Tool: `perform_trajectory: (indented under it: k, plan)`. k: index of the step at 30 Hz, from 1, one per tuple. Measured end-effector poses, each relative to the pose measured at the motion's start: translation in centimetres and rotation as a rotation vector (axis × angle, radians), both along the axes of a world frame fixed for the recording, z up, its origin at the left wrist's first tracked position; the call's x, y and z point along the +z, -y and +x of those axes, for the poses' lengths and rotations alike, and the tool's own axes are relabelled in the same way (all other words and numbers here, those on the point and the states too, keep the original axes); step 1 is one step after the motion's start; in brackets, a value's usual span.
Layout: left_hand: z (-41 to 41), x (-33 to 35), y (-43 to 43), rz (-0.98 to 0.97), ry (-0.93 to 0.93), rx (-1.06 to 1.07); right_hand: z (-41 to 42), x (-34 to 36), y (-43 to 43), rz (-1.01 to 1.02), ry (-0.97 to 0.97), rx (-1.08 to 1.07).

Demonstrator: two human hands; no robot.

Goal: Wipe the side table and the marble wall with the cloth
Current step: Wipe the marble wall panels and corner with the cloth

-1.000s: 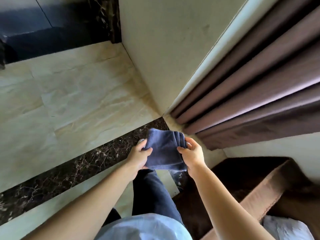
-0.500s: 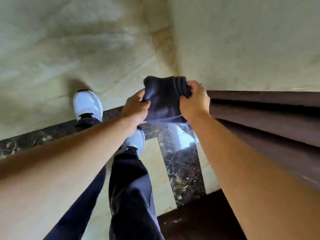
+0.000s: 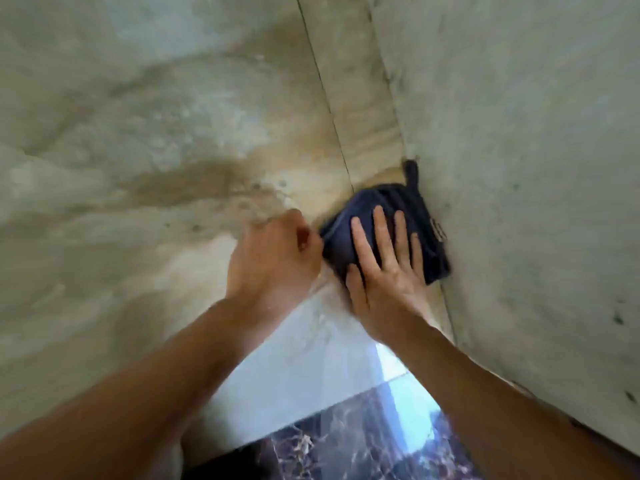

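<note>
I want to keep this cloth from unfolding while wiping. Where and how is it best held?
Probably flat from above: the dark blue cloth lies folded against the marble surface by the corner, so a spread palm like the right hand pins its layers. The left hand pinches the near left edge, where the folds look loose.

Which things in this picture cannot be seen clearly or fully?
- Cloth: lower part hidden under the right hand.
- Label on the cloth: too blurred to read.
- Left hand: fingers curled away; grip on the cloth edge unclear.
- Side table: not in the head view.
</note>
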State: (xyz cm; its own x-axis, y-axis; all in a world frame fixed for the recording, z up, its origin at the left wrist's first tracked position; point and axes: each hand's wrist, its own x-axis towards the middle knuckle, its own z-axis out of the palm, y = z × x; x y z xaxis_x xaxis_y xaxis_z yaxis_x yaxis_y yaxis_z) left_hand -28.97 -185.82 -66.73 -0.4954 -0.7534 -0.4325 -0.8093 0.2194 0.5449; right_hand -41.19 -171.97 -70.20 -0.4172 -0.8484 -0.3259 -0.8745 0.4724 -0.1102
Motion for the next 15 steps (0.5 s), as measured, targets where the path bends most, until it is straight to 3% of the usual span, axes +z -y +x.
perform_trajectory:
  k: [3,7,11,15]
  plan:
    - [-0.7,-0.6,9.0,-0.373,0.042,-0.081,-4.4,-0.6,11.3,-0.071,-0.069,-0.006]
    - [1.5,-2.8,19.2,-0.422,0.265,-0.057,-6.2,-0.5,23.1,-0.033,-0.051,-0.061]
    - [2.5,-4.8,22.1,-0.459,0.288,-0.101,-3.7,-0.7,17.9,-0.068,-0.117,-0.024]
    - [2.3,-4.7,22.1,-0.458,0.239,-0.035,3.0,0.4,8.0,0.05,-0.058,-0.133]
